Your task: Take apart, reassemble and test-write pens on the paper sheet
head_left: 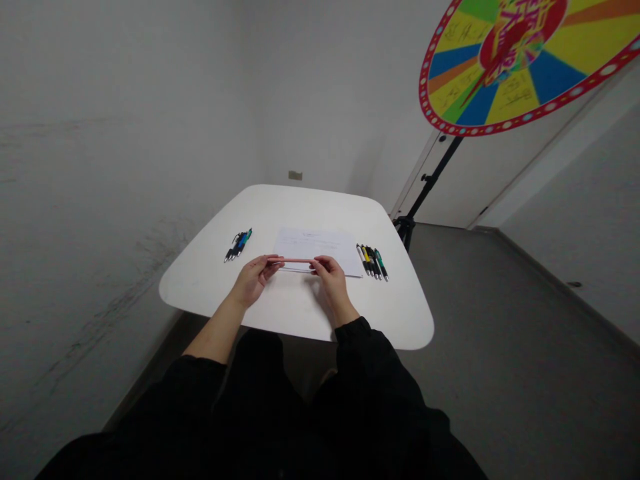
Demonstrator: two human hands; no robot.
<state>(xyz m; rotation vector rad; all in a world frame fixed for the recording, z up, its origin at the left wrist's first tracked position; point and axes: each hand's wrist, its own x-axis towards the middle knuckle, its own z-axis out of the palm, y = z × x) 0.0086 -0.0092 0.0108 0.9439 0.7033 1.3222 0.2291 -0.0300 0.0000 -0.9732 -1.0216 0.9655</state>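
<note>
I see the bare left hand (251, 281) and bare right hand (332, 279) extended forward, pinched closed on opposite ends of a slim, straight, pinkish rod (295, 260), perhaps a pencil, held level over the white printed paper sheets (323, 244).

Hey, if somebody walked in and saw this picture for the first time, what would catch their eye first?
Probably the big, brightly coloured wheel at the upper right, on a black stand. Next, the left hand and right hand, holding a thin pink stick between them over the white table. Pens lie on either side of the paper there.
</note>
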